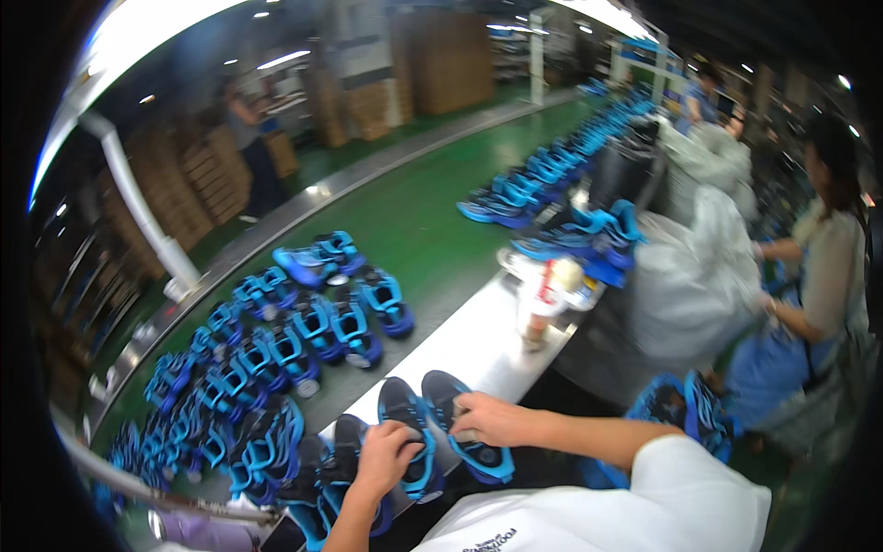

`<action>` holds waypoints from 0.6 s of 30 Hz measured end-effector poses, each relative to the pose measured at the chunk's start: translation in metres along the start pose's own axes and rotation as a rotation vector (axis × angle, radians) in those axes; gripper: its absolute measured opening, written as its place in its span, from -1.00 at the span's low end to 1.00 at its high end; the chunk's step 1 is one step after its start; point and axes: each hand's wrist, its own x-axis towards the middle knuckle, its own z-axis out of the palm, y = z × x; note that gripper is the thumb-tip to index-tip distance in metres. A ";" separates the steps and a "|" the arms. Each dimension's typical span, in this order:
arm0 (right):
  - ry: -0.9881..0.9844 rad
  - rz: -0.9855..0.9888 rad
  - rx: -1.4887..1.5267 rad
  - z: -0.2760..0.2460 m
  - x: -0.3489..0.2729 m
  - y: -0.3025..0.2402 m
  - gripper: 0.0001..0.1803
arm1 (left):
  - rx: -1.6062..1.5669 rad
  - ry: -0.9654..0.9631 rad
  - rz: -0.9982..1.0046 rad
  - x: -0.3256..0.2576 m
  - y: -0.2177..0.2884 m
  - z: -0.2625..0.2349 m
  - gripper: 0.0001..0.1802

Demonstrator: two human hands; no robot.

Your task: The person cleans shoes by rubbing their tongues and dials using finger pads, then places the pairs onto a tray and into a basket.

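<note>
Green belt (428, 253) runs past the white ledge (464, 336), shoe rows (287, 348) on it. At the ledge's near side — left shoe (399, 399), right shoe (443, 385), side by side. Left hand (390, 453), right hand (492, 421) on them — fingers curled, pinching or not, can't tell.

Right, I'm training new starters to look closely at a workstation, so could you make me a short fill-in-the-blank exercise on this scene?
1. The shoe at the left hand is black and ____.
2. The right hand touches another shoe, to the ____ of that one.
3. The long surface under the rows of shoes is ____ in colour.
4. The person's sleeve is ____.

Missing words: blue; right; green; white.
</note>
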 end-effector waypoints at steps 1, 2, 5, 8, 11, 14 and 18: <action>0.037 -0.087 0.105 0.002 0.001 0.004 -0.75 | 0.049 0.037 -0.010 -0.004 0.007 -0.006 -0.84; -0.045 -0.115 0.338 -0.009 0.004 -0.002 -0.74 | 0.077 0.033 -0.041 -0.010 0.010 -0.007 -0.88; -0.007 -0.107 0.226 -0.004 0.005 -0.007 -0.75 | 0.297 -0.087 -0.001 -0.007 0.024 -0.014 -0.90; 0.129 0.003 0.002 -0.007 -0.006 -0.008 -0.75 | 0.423 -0.088 0.161 0.016 0.024 0.012 -0.90; -0.025 0.089 0.174 -0.031 -0.006 -0.019 -0.64 | 0.344 -0.059 0.083 0.010 0.016 0.005 -0.87; 0.008 0.073 -0.082 -0.020 -0.007 -0.028 -0.65 | 0.314 0.084 0.014 -0.006 0.025 0.016 -0.85; 0.049 0.215 -0.311 -0.022 -0.005 -0.042 -0.66 | 0.416 -0.131 0.048 0.002 0.028 0.013 -0.86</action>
